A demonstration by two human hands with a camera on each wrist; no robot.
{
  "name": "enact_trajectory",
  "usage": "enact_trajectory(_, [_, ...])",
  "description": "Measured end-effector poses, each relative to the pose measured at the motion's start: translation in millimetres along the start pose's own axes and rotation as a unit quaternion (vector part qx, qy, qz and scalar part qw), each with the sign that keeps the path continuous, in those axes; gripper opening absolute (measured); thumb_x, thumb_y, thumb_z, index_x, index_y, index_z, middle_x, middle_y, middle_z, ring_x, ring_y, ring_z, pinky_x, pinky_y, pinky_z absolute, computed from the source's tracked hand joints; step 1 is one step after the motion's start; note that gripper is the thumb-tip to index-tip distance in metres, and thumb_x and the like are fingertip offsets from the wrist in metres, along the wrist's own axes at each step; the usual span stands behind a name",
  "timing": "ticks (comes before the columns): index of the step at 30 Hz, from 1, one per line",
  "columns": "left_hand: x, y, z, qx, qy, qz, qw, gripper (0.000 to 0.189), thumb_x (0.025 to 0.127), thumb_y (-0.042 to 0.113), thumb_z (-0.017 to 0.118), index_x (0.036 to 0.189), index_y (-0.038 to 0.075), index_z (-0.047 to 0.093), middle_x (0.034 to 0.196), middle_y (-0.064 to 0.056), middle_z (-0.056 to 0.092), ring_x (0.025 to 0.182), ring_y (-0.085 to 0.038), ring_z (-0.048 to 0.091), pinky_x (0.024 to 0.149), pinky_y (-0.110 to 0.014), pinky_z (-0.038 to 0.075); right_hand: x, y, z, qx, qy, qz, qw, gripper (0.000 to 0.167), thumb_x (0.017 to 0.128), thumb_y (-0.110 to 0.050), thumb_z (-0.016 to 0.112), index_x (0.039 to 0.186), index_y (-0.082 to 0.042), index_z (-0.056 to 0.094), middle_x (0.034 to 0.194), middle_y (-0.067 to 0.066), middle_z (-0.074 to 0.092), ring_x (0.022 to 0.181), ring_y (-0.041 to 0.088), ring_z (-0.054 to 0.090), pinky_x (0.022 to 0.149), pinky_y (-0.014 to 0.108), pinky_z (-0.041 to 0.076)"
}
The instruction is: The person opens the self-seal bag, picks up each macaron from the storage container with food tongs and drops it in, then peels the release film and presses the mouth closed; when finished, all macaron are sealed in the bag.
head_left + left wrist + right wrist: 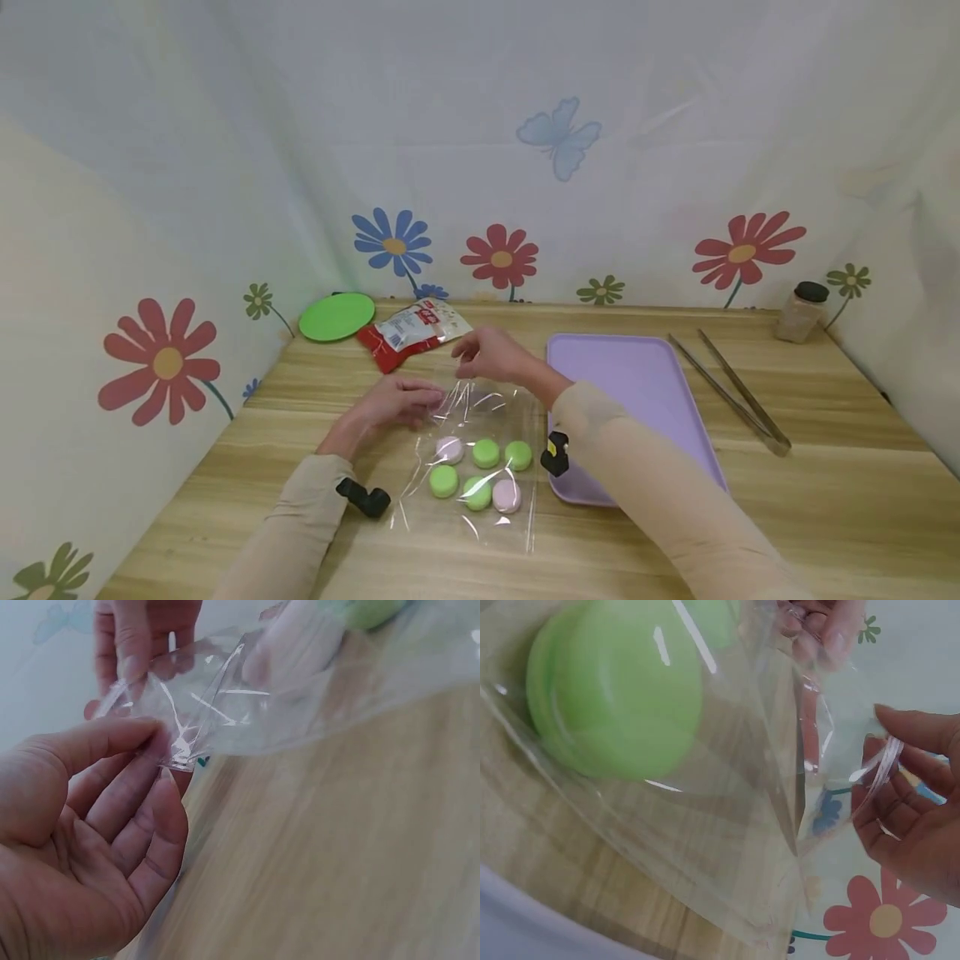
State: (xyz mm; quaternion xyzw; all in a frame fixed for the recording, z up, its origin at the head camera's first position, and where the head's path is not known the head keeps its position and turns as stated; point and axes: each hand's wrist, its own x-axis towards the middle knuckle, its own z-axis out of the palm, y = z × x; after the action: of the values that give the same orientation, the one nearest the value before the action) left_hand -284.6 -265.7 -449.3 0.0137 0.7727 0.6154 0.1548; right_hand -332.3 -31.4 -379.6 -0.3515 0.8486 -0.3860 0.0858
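A clear plastic bag (517, 410) lies in front of me with several macarons inside, green ones (486, 453) and pink ones (506, 496). At its far left edge my left hand (393, 402) pinches the film between thumb and fingers, as the left wrist view shows up close. My right hand (495, 354) holds the bag's far edge, a little higher and to the right. In the right wrist view a folded strip of the bag (885, 766) runs between the right thumb and fingers, and a green macaron (622, 690) shows large through the film.
A purple tray (622, 367) lies right of the bag, partly under my right forearm. Metal tongs (731, 387) rest beyond it, and a dark-lidded jar (801, 312) stands at the back right. A red and white packet (414, 332) and a green plate (337, 317) are at the back left.
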Motion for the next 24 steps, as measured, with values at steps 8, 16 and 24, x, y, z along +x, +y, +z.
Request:
enact_trajectory(8, [3.2,-1.3,6.8,-0.026,0.03,-0.002,0.9992,0.035,0.089,0.023,0.077,0.117,0.004,0.073,0.109,-0.011,0.074,0.095,-0.02,0.072,0.077,-0.033,0.059,0.0,-10.7,17.7,-0.016,0.06,-0.035,0.9975,0.029,0.09,-0.008,0.074,0.115,0.006,0.071,0.101,0.015,0.075,0.09,0.021,0.073,0.076,0.023,0.057])
enact_trajectory(16, [3.1,-3.0,6.1,-0.024,0.016,0.011,0.9995,0.035,0.092,0.02,0.073,0.121,0.001,0.07,0.111,-0.015,0.073,0.097,-0.022,0.072,0.075,-0.033,0.059,1.7,-13.2,24.7,-0.05,0.045,-0.051,0.9964,0.017,0.092,-0.01,0.073,0.104,0.001,0.077,0.095,0.01,0.076,0.068,0.008,0.062,0.065,0.019,0.052])
enact_trajectory(24, [1.7,-1.6,5.7,-0.028,0.016,0.017,0.9993,0.032,0.093,0.019,0.073,0.118,0.001,0.072,0.108,-0.012,0.074,0.089,-0.018,0.071,0.075,-0.032,0.059,-0.8,-13.3,28.5,-0.048,0.03,-0.048,0.9972,0.018,0.097,-0.012,0.067,0.104,0.0,0.078,0.092,0.006,0.077,0.06,0.003,0.054,0.057,0.018,0.045])
